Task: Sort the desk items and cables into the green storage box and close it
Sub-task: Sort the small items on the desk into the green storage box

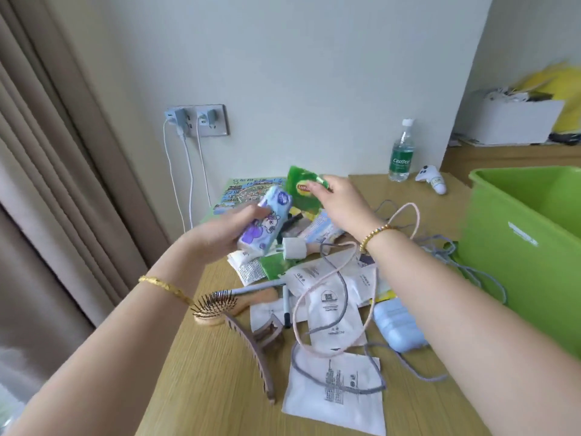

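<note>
Head view, nearest first: white sachets (333,401), a hair claw (251,354), a hairbrush (217,306) and looped cables (342,278) lie scattered on the counter (195,372), still unsorted. Beyond them the hands are apart, lifted off the pile: the left hand (226,228) grips a tissue pack (267,221), the right hand (339,196) pinches a green tea packet (301,187), probably gathering small items together. The green storage box (515,243) stands open just right of the right forearm.

Water bottle (401,152) upright by wall; curtain (47,168) left.
</note>
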A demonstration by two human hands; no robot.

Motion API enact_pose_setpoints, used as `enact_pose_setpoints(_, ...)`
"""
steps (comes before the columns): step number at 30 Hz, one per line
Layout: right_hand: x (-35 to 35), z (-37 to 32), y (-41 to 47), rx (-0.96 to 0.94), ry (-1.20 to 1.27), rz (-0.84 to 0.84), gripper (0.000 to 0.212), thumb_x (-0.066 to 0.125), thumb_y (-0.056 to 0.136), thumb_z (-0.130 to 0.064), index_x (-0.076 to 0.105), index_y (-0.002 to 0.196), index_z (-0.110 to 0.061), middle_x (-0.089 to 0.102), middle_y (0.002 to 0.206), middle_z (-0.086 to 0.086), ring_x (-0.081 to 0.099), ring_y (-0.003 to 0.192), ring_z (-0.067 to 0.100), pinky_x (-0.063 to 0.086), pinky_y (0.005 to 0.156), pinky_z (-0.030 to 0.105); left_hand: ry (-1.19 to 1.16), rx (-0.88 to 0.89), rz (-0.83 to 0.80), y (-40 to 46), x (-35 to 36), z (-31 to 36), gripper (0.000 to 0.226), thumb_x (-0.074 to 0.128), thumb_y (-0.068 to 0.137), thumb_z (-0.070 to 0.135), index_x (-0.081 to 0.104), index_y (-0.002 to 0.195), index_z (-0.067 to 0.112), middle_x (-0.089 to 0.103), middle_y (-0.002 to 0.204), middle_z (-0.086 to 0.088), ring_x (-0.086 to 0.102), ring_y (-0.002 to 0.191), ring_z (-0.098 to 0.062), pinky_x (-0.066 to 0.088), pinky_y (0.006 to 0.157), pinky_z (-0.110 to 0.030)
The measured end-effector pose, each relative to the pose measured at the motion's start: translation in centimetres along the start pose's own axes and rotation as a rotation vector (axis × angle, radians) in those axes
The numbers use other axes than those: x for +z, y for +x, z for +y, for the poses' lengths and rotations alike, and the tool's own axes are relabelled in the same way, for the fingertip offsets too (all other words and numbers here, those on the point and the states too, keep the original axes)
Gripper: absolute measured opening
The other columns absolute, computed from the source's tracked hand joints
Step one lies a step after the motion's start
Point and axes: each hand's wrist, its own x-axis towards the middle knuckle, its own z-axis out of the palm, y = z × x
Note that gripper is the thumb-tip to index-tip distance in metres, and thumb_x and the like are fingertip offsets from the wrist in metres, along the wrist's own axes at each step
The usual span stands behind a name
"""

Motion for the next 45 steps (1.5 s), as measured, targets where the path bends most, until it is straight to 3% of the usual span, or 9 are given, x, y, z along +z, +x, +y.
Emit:
enact_pose_setpoints(3,-2.0,-1.9,-2.4,0.065,0.055,0.179,0.029,0.038,0.099,-0.027,0.057,0.088,-0.008,0.041,0.058,-0.005,0.038,0.052,0.009,0.028,0.043,0.017,-0.297,0.064,0.121,-1.3,3.2,2.5,0.027,0.052,0.090,0.038,0.060,0.101,0.015,0.071,0.074,-0.001,0.066,0.058,-0.013,0.054,0.054,-0.021)
enact_pose_setpoints(7,-7.4,-3.3,-5.0,0.127,0.009,0.440,0.026,0.033,0.099,-0.023,0.051,0.094,-0.006,0.043,0.069,-0.002,0.044,0.069,0.021,0.026,0.054,0.032,-0.380,0.041,0.094,-1.6,9.9,7.4,0.041,0.056,0.082,0.055,0.058,0.096,0.017,0.065,0.069,-0.001,0.062,0.050,-0.014,0.050,0.051,-0.022)
enact_pose_setpoints(10,-13.1,-3.3,-7.0,0.132,-0.021,0.641,0.021,0.035,0.097,-0.022,0.048,0.097,-0.006,0.055,0.088,0.015,0.056,0.084,0.035,0.048,0.074,0.046,-0.407,0.084,0.097,-0.5,16.2,10.7,0.051,0.051,0.088,0.050,0.049,0.120,0.010,0.062,0.098,-0.009,0.061,0.055,-0.017,0.048,0.041,-0.022)
enact_pose_setpoints(14,-21.3,-1.1,-10.5,0.168,-0.166,0.754,0.018,0.038,0.096,-0.023,0.046,0.103,-0.009,0.054,0.089,0.010,0.064,0.076,0.036,0.056,0.055,0.047,-0.338,0.162,0.081,0.8,25.1,14.4,0.050,0.046,0.092,0.025,0.026,0.137,0.012,0.054,0.098,-0.011,0.057,0.066,-0.022,0.049,0.046,-0.026)
enact_pose_setpoints(20,-27.4,3.8,-14.0,0.461,-0.323,0.567,0.015,0.048,0.091,-0.011,0.055,0.103,-0.005,0.063,0.103,0.016,0.064,0.089,0.036,0.055,0.076,0.051,0.141,0.314,0.043,3.1,34.3,15.6,0.085,0.055,0.090,0.022,-0.007,0.148,0.019,0.048,0.135,-0.019,0.053,0.117,-0.035,0.041,0.103,-0.042)
enact_pose_setpoints(26,-27.9,6.0,-15.7,0.582,-0.523,0.316,0.017,0.054,0.090,-0.020,0.063,0.088,-0.006,0.063,0.087,0.012,0.061,0.084,0.028,0.049,0.077,0.035,0.750,0.469,-0.002,3.5,35.1,13.8,0.049,0.051,0.090,0.021,0.040,0.137,0.016,0.052,0.134,-0.013,0.051,0.119,-0.032,0.044,0.099,-0.036)
enact_pose_setpoints(29,-27.1,5.2,-15.5,0.538,-0.609,0.339,0.021,0.050,0.092,-0.019,0.064,0.106,-0.011,0.065,0.111,0.011,0.059,0.102,0.029,0.045,0.084,0.031,0.763,0.508,0.048,2.7,33.1,13.5,0.039,0.049,0.091,0.024,0.051,0.130,0.020,0.054,0.132,-0.010,0.052,0.119,-0.029,0.043,0.100,-0.038)
enact_pose_setpoints(36,-17.9,1.1,-12.8,0.085,-0.454,0.429,0.022,0.045,0.093,-0.012,0.063,0.105,-0.011,0.065,0.109,0.008,0.059,0.099,0.025,0.048,0.086,0.036,0.655,0.513,0.164,0.1,22.8,10.5,0.029,0.051,0.091,0.021,0.061,0.117,0.014,0.065,0.118,-0.009,0.060,0.109,-0.024,0.041,0.084,-0.023)
enact_pose_setpoints(45,-4.0,1.6,-12.1,0.181,-0.488,-0.189,0.026,0.043,0.094,-0.010,0.059,0.114,-0.013,0.060,0.119,0.009,0.056,0.107,0.026,0.044,0.087,0.031,0.925,0.168,0.116,-3.4,10.2,-0.1,0.033,0.056,0.088,0.020,0.057,0.122,0.018,0.058,0.128,-0.004,0.059,0.108,-0.021,0.043,0.085,-0.023)
